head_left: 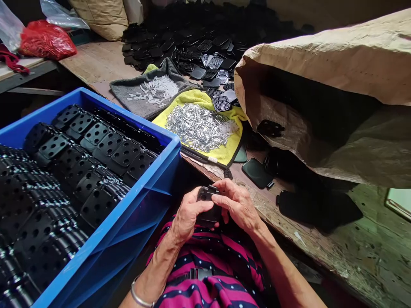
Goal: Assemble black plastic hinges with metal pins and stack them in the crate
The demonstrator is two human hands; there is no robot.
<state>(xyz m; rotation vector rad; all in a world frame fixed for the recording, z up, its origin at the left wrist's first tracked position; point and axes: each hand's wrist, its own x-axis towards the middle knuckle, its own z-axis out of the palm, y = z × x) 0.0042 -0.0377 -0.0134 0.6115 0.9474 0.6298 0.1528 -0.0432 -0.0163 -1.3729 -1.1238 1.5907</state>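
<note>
Above my lap, in front of the table edge, both hands hold a small black plastic case with round holes (207, 207). My left hand (188, 214) grips its left side, thumb across the face. My right hand (236, 203) closes on its right and upper edge, fingertips near the hinge end; whether a small pin is in them I cannot make out. Just beyond lies a yellow cloth (239, 119) bearing a heap of small shiny metal pins (199, 126). A grey cloth (128, 92) behind it carries small white pieces (157, 90).
At left stands a blue crate (173, 147) filled with rows of black holed cases (109, 143). A large paper sack (321, 55) lies open on the right. Black plastic parts (192, 38) pile up at the back. Loose black pieces (257, 173) rest near the table edge. A red bag (48, 40) sits far left.
</note>
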